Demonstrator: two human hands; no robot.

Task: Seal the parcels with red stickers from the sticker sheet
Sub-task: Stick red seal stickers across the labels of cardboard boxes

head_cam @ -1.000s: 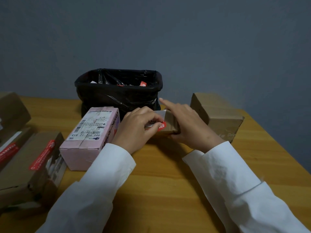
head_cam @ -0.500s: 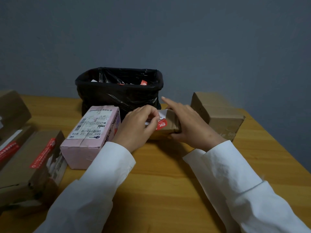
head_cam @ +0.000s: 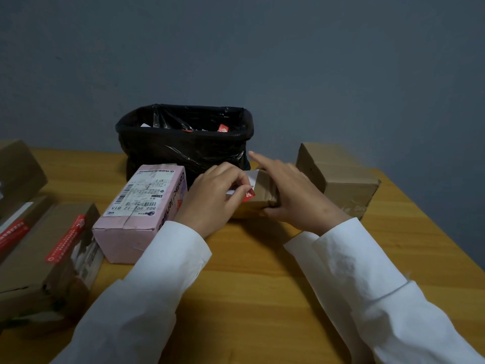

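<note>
A small brown parcel (head_cam: 263,191) with a white label stands on the wooden table (head_cam: 262,271) between my hands. My left hand (head_cam: 215,198) pinches a red sticker (head_cam: 249,194) at the parcel's front top edge, thumb and fingers curled on it. My right hand (head_cam: 291,195) grips the parcel from the right side, thumb low on the front, index finger stretched out over the top. No sticker sheet shows.
A pink parcel (head_cam: 141,211) lies just left of my left hand. A black-lined bin (head_cam: 183,143) stands behind. One brown box (head_cam: 338,177) sits at the right; several cardboard parcels with red tape (head_cam: 47,258) lie at the left edge.
The red sticker has lifted slightly from the parcel's front face to its top edge, pinched by my left hand. My right hand stays put on the parcel.
</note>
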